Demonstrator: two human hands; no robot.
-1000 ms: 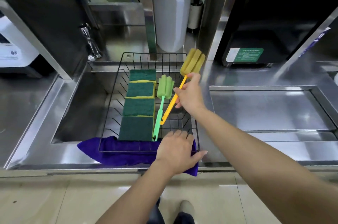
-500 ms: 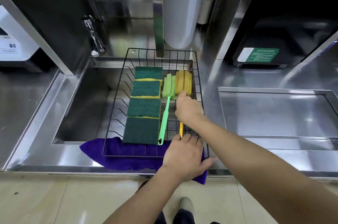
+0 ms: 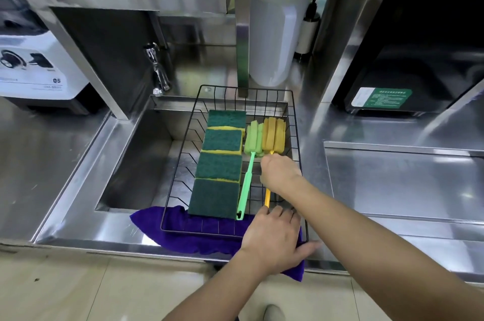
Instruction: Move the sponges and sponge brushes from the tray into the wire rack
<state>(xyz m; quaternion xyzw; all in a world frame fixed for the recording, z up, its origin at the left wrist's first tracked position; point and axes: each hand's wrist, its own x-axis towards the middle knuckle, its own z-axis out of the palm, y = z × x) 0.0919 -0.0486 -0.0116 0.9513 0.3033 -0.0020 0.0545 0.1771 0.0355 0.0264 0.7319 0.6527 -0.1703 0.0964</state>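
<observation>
Lowered since a second ago: orange sponge brush (image 3: 273, 134), now flat in wire rack (image 3: 297, 163) beside green sponge brush (image 3: 252, 141).
Right hand (image 3: 281, 172) closed around orange handle; left hand (image 3: 275, 239) spread flat on rack's near rim, holding nothing.

Four green sponges (image 3: 219, 163) and two sponge brushes (image 3: 262, 142) lie flat in the wire rack (image 3: 294, 121).

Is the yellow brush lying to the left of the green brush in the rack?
No, the yellow brush lies to the right of the green brush, nearest the wire rack's right wall.
</observation>
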